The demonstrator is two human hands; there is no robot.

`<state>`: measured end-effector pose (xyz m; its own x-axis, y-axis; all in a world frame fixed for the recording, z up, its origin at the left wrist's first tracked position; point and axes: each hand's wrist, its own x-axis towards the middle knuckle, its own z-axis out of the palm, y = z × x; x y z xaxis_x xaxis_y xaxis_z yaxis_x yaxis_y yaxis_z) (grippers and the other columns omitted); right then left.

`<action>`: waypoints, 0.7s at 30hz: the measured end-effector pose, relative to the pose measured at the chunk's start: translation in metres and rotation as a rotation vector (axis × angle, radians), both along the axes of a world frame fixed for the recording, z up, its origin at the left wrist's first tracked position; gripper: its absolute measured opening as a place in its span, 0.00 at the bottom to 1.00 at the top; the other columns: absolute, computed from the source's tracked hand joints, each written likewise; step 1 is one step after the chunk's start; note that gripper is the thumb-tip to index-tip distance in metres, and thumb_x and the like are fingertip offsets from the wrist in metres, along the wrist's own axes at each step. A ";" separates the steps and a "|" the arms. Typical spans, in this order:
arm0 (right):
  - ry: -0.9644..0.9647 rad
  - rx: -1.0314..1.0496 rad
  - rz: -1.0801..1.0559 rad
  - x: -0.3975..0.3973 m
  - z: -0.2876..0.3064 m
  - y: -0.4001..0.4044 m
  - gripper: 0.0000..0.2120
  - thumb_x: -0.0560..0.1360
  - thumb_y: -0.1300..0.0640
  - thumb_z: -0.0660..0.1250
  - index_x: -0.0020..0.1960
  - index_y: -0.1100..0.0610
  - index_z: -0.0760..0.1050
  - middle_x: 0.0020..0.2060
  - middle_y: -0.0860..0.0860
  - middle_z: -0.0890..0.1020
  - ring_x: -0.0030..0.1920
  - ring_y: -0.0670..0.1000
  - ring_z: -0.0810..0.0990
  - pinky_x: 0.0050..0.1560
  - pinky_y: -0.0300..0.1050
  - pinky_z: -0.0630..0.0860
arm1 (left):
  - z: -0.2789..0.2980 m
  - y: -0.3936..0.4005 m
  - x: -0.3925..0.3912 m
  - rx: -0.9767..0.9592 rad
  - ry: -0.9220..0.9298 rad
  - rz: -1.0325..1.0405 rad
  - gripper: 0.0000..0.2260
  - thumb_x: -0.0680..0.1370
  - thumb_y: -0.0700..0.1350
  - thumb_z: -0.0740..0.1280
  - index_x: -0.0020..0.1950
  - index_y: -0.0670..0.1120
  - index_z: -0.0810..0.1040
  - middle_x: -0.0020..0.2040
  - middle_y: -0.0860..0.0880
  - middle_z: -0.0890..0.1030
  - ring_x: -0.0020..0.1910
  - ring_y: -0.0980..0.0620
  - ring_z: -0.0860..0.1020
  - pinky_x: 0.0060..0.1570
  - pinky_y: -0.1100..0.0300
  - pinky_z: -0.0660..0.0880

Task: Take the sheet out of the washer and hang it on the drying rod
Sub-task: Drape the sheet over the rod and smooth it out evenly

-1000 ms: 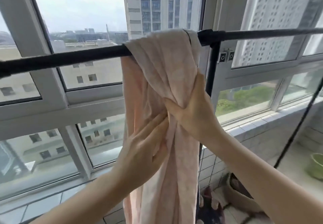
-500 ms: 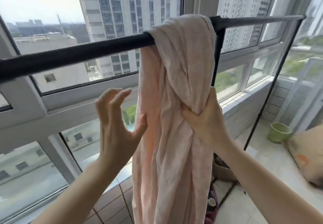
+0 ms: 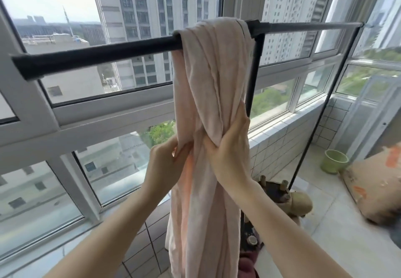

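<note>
My right hand [image 3: 230, 149] grips a bunched, twisted fold of the pink sheet [image 3: 208, 108] about halfway down its hanging length, fingers wrapped round the far side and thumb on the near side. My left hand [image 3: 167, 165] is just beside it at the same height, pinching the sheet's left edge between thumb and curled fingers; the two hands almost touch, with a narrow strip of cloth between them.

The sheet is draped over the black drying rod [image 3: 104, 55], close to the joint where the rod meets a black upright post [image 3: 253, 78]. It hangs in a crumpled rope rather than spread flat, and its lower end runs out of view at the bottom of the frame.

The rod runs across in front of a wide window [image 3: 91, 112] with white frames, tall apartment blocks and trees showing through the glass. Below the window is a white tiled ledge [image 3: 280, 130]. On the tiled floor to my right stand a pale green pot [image 3: 334, 163], a brown sack [image 3: 375, 186] lying tilted, and behind the sheet some dark and tan items I can't make out.
</note>
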<state>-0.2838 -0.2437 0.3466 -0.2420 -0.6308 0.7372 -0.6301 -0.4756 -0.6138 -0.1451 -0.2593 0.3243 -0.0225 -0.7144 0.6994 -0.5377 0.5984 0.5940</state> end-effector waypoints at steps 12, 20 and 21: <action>0.435 -0.039 -0.191 -0.045 -0.016 0.005 0.32 0.78 0.61 0.61 0.75 0.39 0.55 0.59 0.60 0.68 0.54 0.59 0.72 0.52 0.57 0.76 | 0.004 0.018 -0.001 -0.036 0.055 0.045 0.08 0.75 0.41 0.72 0.40 0.48 0.75 0.36 0.57 0.77 0.36 0.60 0.74 0.38 0.57 0.73; 0.504 -0.026 -0.297 -0.055 -0.017 0.014 0.36 0.75 0.65 0.60 0.75 0.40 0.53 0.58 0.58 0.67 0.54 0.58 0.71 0.50 0.54 0.77 | 0.028 -0.025 -0.021 0.395 0.378 -0.405 0.31 0.68 0.42 0.76 0.69 0.48 0.70 0.59 0.49 0.81 0.58 0.53 0.80 0.55 0.51 0.79; 0.517 -0.007 -0.311 -0.057 -0.016 0.016 0.38 0.74 0.67 0.60 0.75 0.40 0.53 0.58 0.59 0.67 0.54 0.58 0.71 0.50 0.54 0.77 | 0.025 -0.026 -0.017 0.373 0.364 -0.396 0.27 0.69 0.40 0.74 0.67 0.48 0.71 0.57 0.50 0.81 0.56 0.54 0.80 0.54 0.54 0.79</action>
